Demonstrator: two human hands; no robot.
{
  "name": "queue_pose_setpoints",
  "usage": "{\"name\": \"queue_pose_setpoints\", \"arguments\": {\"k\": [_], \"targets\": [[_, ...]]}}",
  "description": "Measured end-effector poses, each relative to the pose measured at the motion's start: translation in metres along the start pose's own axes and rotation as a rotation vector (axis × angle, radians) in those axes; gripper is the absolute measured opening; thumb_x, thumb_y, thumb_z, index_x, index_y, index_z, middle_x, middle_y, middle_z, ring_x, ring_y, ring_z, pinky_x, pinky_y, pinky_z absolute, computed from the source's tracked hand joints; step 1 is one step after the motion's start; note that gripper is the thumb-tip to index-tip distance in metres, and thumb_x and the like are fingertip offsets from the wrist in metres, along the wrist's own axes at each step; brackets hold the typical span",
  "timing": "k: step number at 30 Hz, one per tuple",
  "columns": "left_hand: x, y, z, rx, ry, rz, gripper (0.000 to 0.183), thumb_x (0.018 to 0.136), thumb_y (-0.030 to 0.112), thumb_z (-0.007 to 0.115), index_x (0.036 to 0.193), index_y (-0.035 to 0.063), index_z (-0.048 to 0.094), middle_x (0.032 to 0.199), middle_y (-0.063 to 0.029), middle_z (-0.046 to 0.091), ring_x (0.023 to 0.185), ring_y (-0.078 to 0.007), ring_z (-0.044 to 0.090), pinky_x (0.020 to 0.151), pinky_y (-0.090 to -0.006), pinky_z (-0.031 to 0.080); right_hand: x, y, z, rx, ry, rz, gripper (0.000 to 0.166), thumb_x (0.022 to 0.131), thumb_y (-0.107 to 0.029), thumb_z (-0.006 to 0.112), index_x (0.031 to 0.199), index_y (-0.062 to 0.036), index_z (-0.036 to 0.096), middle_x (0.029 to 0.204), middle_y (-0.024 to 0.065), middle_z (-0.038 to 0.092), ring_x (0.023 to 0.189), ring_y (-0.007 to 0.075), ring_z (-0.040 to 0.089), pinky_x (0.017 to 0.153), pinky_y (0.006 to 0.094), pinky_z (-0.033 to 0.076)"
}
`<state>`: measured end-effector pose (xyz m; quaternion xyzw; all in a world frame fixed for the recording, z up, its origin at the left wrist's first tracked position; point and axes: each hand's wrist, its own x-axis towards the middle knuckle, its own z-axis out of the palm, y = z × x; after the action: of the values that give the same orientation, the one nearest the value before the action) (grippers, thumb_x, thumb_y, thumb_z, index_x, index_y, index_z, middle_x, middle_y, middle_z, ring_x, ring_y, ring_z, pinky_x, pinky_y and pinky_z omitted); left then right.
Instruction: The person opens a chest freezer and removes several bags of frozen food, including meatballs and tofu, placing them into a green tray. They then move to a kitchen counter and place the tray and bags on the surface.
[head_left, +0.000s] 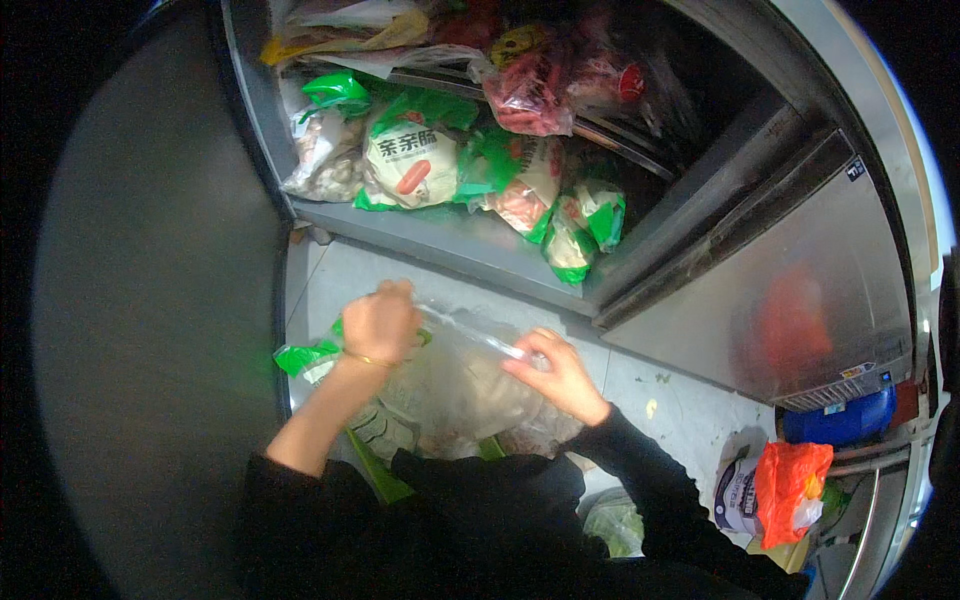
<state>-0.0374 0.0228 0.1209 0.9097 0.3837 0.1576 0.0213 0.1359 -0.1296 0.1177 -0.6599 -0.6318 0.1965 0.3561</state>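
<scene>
A clear plastic bag (472, 375) hangs below my two hands, its upper edge stretched between them. My left hand (382, 322), blurred and with a thin bracelet at the wrist, is closed at the left end of that edge. At the other end, my right hand (555, 371) pinches the plastic between thumb and fingers. Pale contents show faintly through the bag, but I cannot tell what they are. Beside my left forearm lies a green-and-white food package (311, 360). My dark sleeves and clothing hide the bag's lower part.
Ahead is an open upright refrigerator or freezer, its lower ledge (442, 240) holding several green-and-white food bags (412, 165). Bagged reddish food (529, 90) sits above. A dark door panel (165, 300) stands left. On the tiled floor (652, 397) at right are an orange bag (787, 487) and a blue container (840, 420).
</scene>
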Motion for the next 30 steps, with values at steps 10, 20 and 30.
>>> {"name": "queue_pose_setpoints", "arguments": {"k": [10,20,30], "targets": [[0.002,-0.041,0.065,-0.115,-0.140,0.042,0.016,0.065,0.013,0.050,0.078,0.0082,0.058,0.075,-0.0106,0.057,0.073,-0.0237,0.056,0.057,-0.0350,0.045,-0.043,0.063,0.005,0.871,0.166,0.387,0.017,0.077,-0.017,0.049,0.070,-0.0015,0.052,0.073,0.0032,0.053,0.069,0.0126,0.049,0.068,0.0223,0.037],[0.003,-0.003,0.031,-1.737,-0.529,-0.426,0.018,0.074,0.012,0.049,0.088,0.0018,0.054,0.083,-0.0054,0.057,0.073,-0.0153,0.054,0.065,-0.0285,0.044,0.019,0.018,0.036,1.036,0.089,0.265,0.049,0.074,0.001,0.035,0.122,-0.0052,0.028,0.118,0.0097,0.040,0.073,0.0121,0.051,0.066,0.0223,0.042],[-0.002,0.015,0.031,-1.766,-0.850,-0.342,0.031,0.071,0.008,0.052,0.101,0.0051,0.047,0.088,-0.0060,0.054,0.066,-0.0153,0.056,0.061,-0.0256,0.046,0.025,0.023,0.080,0.560,0.054,0.286,0.061,0.071,0.005,0.044,0.124,-0.0035,0.016,0.111,0.0151,0.041,0.062,0.0128,0.053,0.056,0.0237,0.043]]}}
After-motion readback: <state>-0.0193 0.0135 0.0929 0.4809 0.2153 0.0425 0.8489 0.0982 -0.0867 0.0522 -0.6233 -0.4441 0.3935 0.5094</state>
